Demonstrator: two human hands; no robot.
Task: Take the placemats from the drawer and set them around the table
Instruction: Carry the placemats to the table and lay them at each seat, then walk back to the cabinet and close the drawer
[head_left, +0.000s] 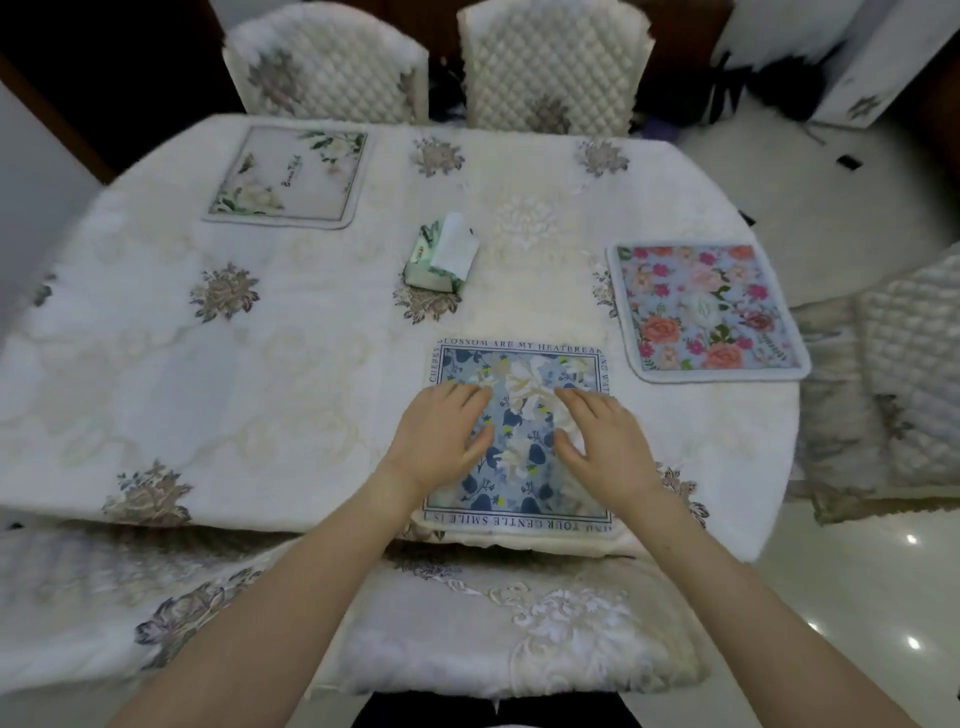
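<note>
**A:** What is filling most of the frame?

**B:** A table (208, 364) is taking up the middle, lying under a cream cloth with embroidered flowers. A padded chair (322, 67) is standing at the top, left of centre, and a second chair (550, 62) is just right of it. A third chair (909, 374) is showing at the right edge. A chair seat (519, 623) is sitting tucked under the table's edge at the bottom centre.

**A:** And where are the mats lying?

**B:** The blue placemat (519, 431) is lying flat at the lower centre, against the table's bottom edge. The pink floral placemat (706, 306) is resting at the right, near the rim. The white floral placemat (285, 176) is lying at the upper left.

**A:** How are the arms reaching?

**B:** Both bare forearms are rising from the bottom corners and converging on the blue placemat. The left hand (441, 436) is pressing palm-down on its left half, fingers straight and pointing up the frame. The right hand (602, 441) is resting palm-down on its right half, fingers spread and thumb angling inward. Neither is gripping anything.

**A:** Anything smaller?

**B:** A tissue pack (441, 254) is sitting above the blue placemat, near the table's centre.
</note>
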